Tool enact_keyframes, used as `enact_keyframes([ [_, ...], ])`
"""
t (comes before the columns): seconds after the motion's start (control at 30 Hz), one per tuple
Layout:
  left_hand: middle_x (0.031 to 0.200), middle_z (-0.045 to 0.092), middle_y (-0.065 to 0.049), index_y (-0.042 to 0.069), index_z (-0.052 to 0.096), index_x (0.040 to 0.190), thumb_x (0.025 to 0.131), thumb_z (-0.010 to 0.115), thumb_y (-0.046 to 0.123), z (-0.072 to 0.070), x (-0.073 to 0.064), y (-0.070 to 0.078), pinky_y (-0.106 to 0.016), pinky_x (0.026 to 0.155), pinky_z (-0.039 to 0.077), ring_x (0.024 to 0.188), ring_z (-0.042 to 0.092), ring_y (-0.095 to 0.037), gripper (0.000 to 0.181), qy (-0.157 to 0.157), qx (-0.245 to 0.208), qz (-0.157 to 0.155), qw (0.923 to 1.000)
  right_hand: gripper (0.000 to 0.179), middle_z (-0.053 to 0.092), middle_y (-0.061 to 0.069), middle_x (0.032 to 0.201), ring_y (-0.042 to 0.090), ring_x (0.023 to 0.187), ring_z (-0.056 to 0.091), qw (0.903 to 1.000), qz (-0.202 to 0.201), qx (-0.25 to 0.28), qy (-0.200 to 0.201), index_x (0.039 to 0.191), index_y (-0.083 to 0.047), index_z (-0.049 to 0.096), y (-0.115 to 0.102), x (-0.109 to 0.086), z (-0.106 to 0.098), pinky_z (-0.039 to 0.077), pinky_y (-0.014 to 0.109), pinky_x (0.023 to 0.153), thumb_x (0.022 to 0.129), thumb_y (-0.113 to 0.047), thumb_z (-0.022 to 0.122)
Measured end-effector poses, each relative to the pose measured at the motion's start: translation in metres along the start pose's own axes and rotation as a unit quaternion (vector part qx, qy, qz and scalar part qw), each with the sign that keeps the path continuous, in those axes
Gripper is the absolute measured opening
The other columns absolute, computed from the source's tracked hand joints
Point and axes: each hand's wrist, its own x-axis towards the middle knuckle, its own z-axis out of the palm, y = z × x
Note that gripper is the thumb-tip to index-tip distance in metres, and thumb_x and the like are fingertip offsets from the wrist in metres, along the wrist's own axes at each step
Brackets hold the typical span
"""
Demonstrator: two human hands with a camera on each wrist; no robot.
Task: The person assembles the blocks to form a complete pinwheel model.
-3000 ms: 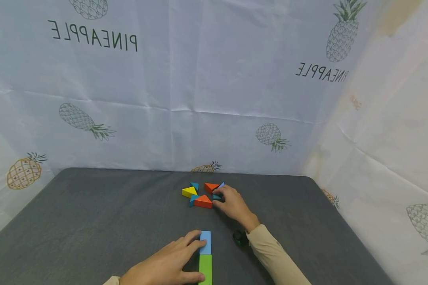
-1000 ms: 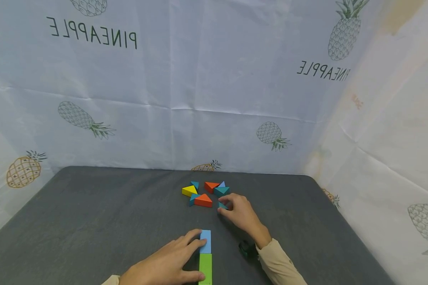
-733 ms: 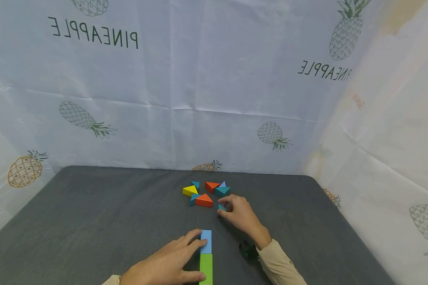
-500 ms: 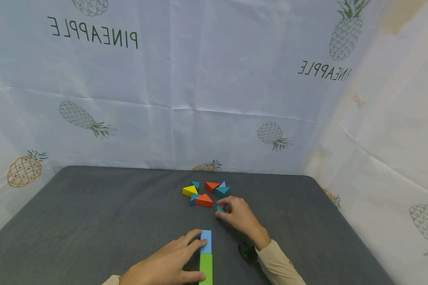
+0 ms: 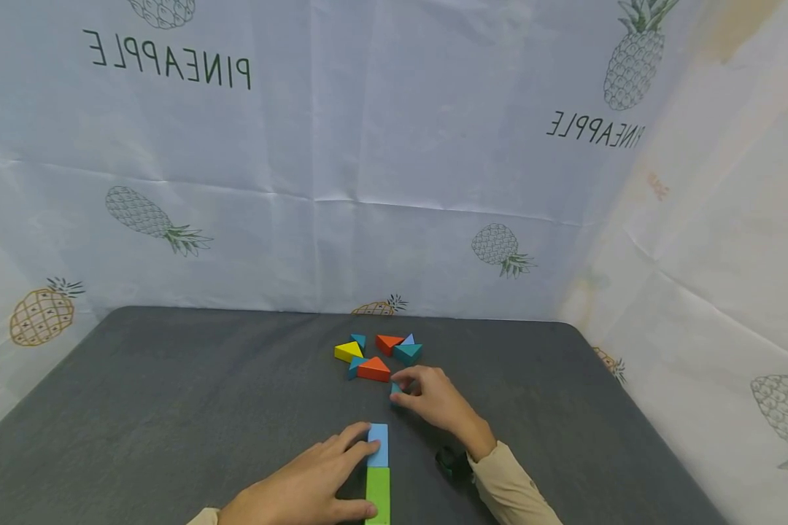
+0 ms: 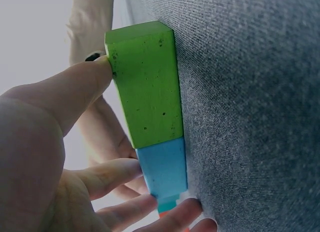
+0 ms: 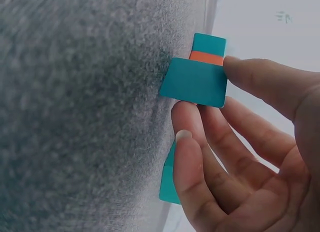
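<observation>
In the head view my right hand (image 5: 436,399) pinches a small blue triangular block (image 5: 395,390) between thumb and fingers, just nearer than the cluster of blocks. The right wrist view shows the teal-looking face of this triangular block (image 7: 195,82) at the fingertips. My left hand (image 5: 308,474) rests beside a row of two blocks, a light blue block (image 5: 379,445) and a green block (image 5: 378,496), placed end to end. Its thumb touches the green block (image 6: 145,92), and extended fingers touch the light blue block (image 6: 162,167).
Several triangular blocks lie together on the dark grey table (image 5: 203,408): a yellow one (image 5: 348,351), a red one (image 5: 374,370), another red one (image 5: 388,343), and a teal one (image 5: 408,354) among them. A dark object (image 5: 452,461) sits by the right wrist. A pineapple-print curtain (image 5: 394,146) hangs behind.
My right hand has drawn back from the cluster towards me, then shifted left with the blue triangular block between its fingers. My left hand stays in place on the row.
</observation>
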Motion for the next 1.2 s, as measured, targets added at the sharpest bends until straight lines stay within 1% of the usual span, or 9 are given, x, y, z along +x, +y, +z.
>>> enact_keyframes([
  [0.2, 0.156, 0.035, -0.007, 0.019, 0.045, 0.148, 0.087, 0.062, 0.065, 0.0, 0.0, 0.0, -0.054, 0.098, 0.048, 0.133, 0.049, -0.029, 0.078, 0.003, 0.002, 0.003, 1.0, 0.035, 0.07, 0.006, 0.104, 0.013, 0.08, 0.063, 0.9994, 0.0, 0.027, -0.022, 0.121, -0.004, 0.069, 0.0, 0.0, 0.0, 0.05, 0.024, 0.064, 0.092, -0.024, 0.071],
  [0.37, 0.156, 0.036, -0.008, 0.019, 0.046, 0.148, 0.087, 0.062, 0.065, 0.0, -0.001, 0.0, -0.053, 0.097, 0.048, 0.132, 0.05, -0.029, 0.078, 0.005, 0.004, 0.005, 1.0, 0.034, 0.069, 0.006, 0.105, 0.013, 0.078, 0.063, 0.9985, -0.005, 0.042, -0.035, 0.122, -0.004, 0.068, -0.001, -0.001, 0.0, 0.049, 0.024, 0.063, 0.095, -0.023, 0.068],
  [0.57, 0.156, 0.036, -0.008, 0.019, 0.046, 0.148, 0.087, 0.063, 0.064, 0.0, 0.0, -0.001, -0.054, 0.097, 0.048, 0.132, 0.05, -0.03, 0.078, 0.004, 0.003, 0.003, 1.0, 0.03, 0.07, 0.007, 0.105, 0.013, 0.079, 0.065, 0.9974, -0.021, 0.046, -0.05, 0.122, -0.004, 0.068, -0.001, 0.0, 0.002, 0.051, 0.025, 0.068, 0.098, -0.021, 0.063],
  [1.07, 0.156, 0.036, -0.007, 0.018, 0.045, 0.148, 0.087, 0.063, 0.064, -0.001, -0.002, -0.001, -0.052, 0.097, 0.049, 0.131, 0.05, -0.029, 0.078, 0.006, 0.006, 0.005, 1.0, 0.026, 0.07, 0.006, 0.099, 0.014, 0.079, 0.064, 0.9924, -0.035, 0.081, -0.085, 0.118, -0.004, 0.069, -0.009, -0.002, 0.005, 0.052, 0.023, 0.067, 0.097, -0.019, 0.065],
  [1.2, 0.156, 0.035, -0.006, 0.018, 0.045, 0.149, 0.087, 0.064, 0.063, -0.001, -0.002, -0.001, -0.053, 0.097, 0.049, 0.131, 0.05, -0.03, 0.078, 0.006, 0.0, 0.007, 1.0, 0.026, 0.069, 0.008, 0.099, 0.016, 0.079, 0.066, 0.9898, -0.032, 0.103, -0.094, 0.118, -0.004, 0.069, -0.012, -0.003, 0.005, 0.053, 0.022, 0.066, 0.097, -0.018, 0.065],
])
